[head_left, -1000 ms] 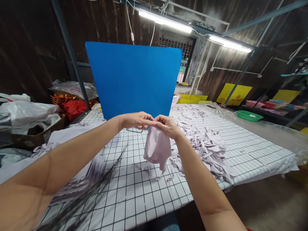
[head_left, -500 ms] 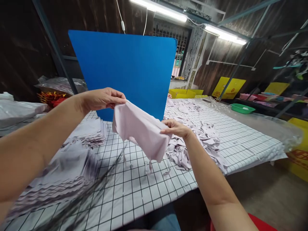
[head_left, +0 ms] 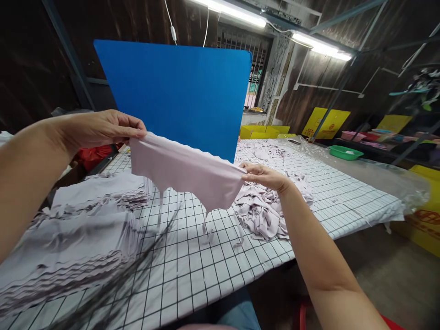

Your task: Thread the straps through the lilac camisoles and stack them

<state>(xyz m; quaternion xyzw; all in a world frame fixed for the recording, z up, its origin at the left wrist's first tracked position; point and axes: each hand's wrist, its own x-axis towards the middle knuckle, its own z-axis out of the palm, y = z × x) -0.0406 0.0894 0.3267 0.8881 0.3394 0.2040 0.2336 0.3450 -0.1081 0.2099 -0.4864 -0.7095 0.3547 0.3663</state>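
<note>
A pale pink piece of cut fabric point(head_left: 185, 169) hangs stretched above the table, its lower edge scalloped and trailing thin strips. My left hand point(head_left: 117, 126) pinches its upper left corner. At the upper right corner, my right hand point(head_left: 263, 176) grips it between thumb and fingers. Below my left arm lie stacks of the same cloth with wavy edges, a nearer stack point(head_left: 75, 243) and a farther one point(head_left: 99, 190). Beyond my right hand spreads a loose heap of fabric scraps point(head_left: 261, 213).
The table point(head_left: 192, 279) wears a white cover with a black grid. A large blue board point(head_left: 178, 96) stands upright behind the fabric. Farther off are a green basin point(head_left: 345, 153), yellow boxes point(head_left: 264, 132) and plastic sheeting point(head_left: 405, 178). Dark hair strands hang blurred across the lower left.
My hands were together with the fabric bunched below them; they have drawn apart, left hand to the left and up, right hand rightward, spreading the fabric wide. The view has shifted somewhat.
</note>
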